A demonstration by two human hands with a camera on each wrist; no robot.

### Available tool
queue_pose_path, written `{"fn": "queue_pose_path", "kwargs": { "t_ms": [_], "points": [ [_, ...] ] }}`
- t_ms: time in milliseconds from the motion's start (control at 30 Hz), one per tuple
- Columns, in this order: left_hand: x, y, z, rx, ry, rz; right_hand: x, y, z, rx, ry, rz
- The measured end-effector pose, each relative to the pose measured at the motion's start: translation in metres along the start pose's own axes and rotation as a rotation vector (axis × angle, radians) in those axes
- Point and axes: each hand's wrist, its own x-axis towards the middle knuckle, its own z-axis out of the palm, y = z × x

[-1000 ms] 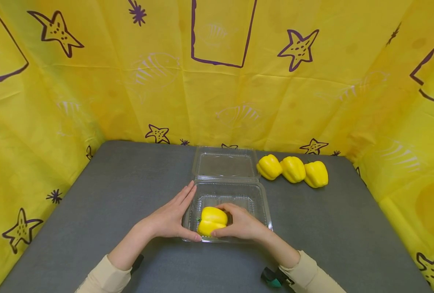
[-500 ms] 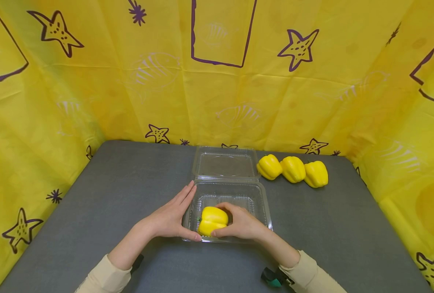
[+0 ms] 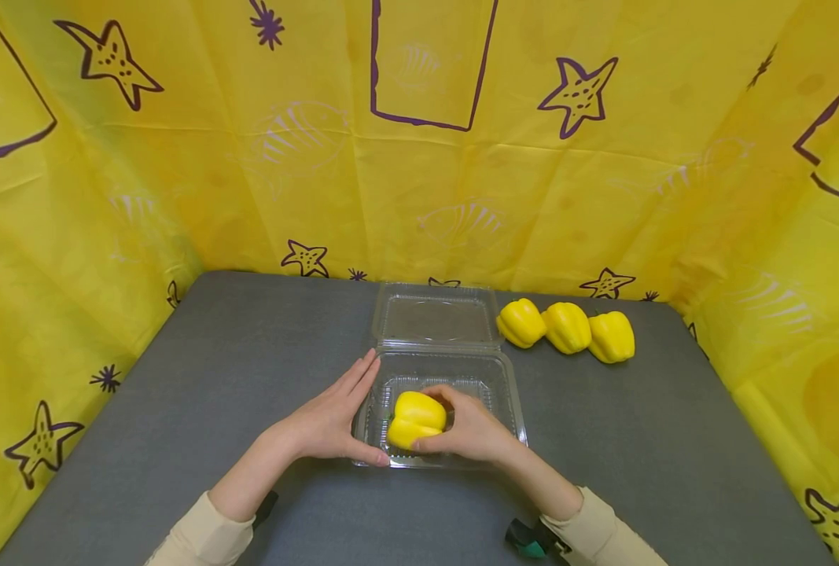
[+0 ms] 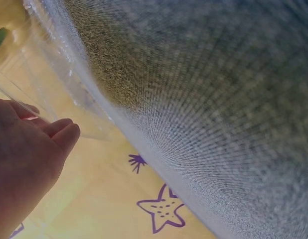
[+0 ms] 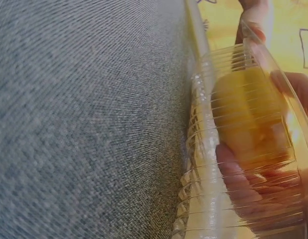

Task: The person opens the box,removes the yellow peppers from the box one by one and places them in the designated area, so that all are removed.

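Observation:
A yellow bell pepper [image 3: 416, 420] is in the front left part of a clear plastic clamshell box [image 3: 509, 385], its green stem facing left. My right hand [image 3: 470, 426] grips the pepper from the right, thumb in front and fingers behind. Through the ribbed box wall [image 5: 206, 164] in the right wrist view, the pepper [image 5: 246, 109] shows between thumb and fingers. My left hand [image 3: 323, 420] rests along the box's left side with fingers straight, its thumb on the front left corner. Fingertips of the left hand [image 4: 29, 154] touch the clear wall in the left wrist view.
The box's lid [image 3: 435, 316] lies folded back, away from me. To its right, three more yellow bell peppers [image 3: 567, 328] sit in a row near the back edge of the dark grey table [image 3: 277, 314]. A yellow printed cloth [image 3: 306, 157] hangs around the table.
My right hand has shifted the pepper slightly right and back inside the box, and it has turned a little. The left hand and box have stayed put.

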Motion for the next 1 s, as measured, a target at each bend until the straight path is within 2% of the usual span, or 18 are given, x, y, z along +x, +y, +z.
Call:
{"fn": "queue_pose_path", "kwargs": {
  "t_ms": [200, 433, 767, 1000],
  "points": [
    [0.000, 0.001, -0.001, -0.005, -0.005, -0.010, -0.001, 0.000, -0.005, 0.054, 0.036, 0.024],
    [0.000, 0.002, -0.002, 0.009, 0.007, -0.002, -0.008, 0.002, -0.013, 0.164, 0.079, 0.056],
    [0.000, 0.002, -0.003, 0.038, 0.033, 0.047, -0.026, 0.000, -0.032, 0.274, 0.178, 0.098],
    [-0.001, 0.003, -0.004, 0.046, 0.044, 0.062, -0.037, 0.002, -0.045, 0.343, 0.270, 0.090]
  ]
}}
